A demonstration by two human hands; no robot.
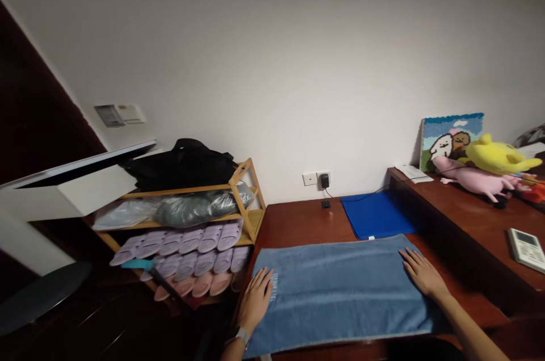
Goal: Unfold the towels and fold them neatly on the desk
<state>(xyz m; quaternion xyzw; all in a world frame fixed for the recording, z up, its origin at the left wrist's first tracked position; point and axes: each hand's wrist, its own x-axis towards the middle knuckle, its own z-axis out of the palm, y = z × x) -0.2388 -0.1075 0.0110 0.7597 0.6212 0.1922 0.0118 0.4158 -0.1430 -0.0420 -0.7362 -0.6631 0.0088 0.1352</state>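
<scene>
A blue-grey towel (340, 287) is spread out over the brown wooden desk (298, 225), with light creases running across it. My left hand (256, 296) lies on the towel's left edge beside some pale lettering, fingers stretched, a watch on the wrist. On the right edge of the towel rests my right hand (421, 271), palm down with the fingers spread. Neither hand grips anything. Behind the towel, a bright blue folded cloth (378, 213) lies on the desk, partly under the towel's far edge.
A shelf (251, 208) with slippers, plastic-wrapped items and a black bag (183, 165) stands left. On the raised ledge (460, 208) at right are plush toys (477, 179), a picture (451, 134) and a white calculator-like device (528, 248). A black plug (325, 180) sits in the wall socket.
</scene>
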